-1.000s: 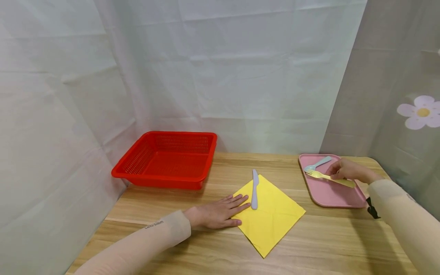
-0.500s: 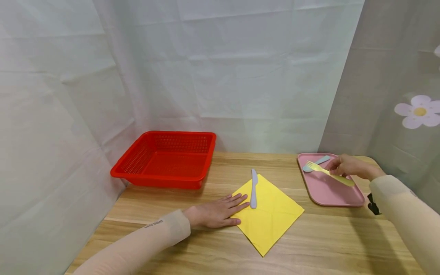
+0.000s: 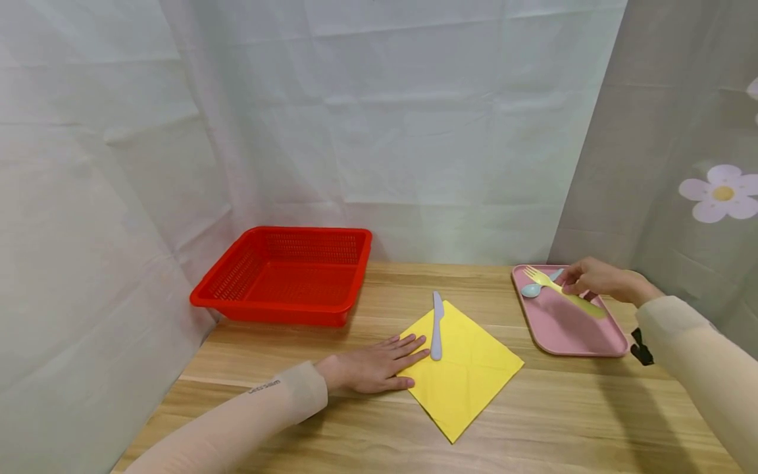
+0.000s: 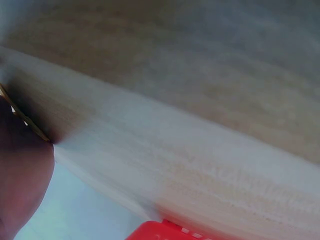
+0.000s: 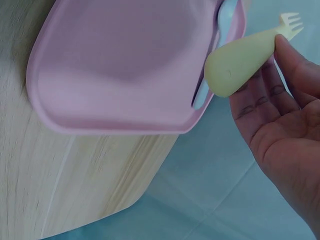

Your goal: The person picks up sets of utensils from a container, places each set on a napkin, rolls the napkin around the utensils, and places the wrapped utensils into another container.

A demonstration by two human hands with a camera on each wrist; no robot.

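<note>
My right hand (image 3: 598, 278) pinches a yellow fork (image 5: 240, 60) between thumb and fingers, lifted above the pink tray (image 3: 577, 336). The fork's tines point to the far left in the head view. Beneath it, a light blue spoon (image 3: 531, 290) lies on the tray, its handle partly covered by the fork and hand. My left hand (image 3: 373, 367) rests flat, fingers spread, on the left corner of a yellow folded napkin (image 3: 468, 375). A lilac knife (image 3: 437, 329) lies on that napkin just beyond the left fingertips, its tip past the napkin's edge.
A red plastic basket (image 3: 284, 309) with slotted walls stands at the back left of the wooden table (image 3: 533, 421). White cloth (image 3: 414, 145) hangs behind the table and along its left side. A greyish curtain (image 3: 639, 197) with a flower print hangs at the right.
My right hand has raised the yellow fork off the tray and moved it slightly away from me, uncovering more of the spoon's bowl. The left hand has stayed still.
</note>
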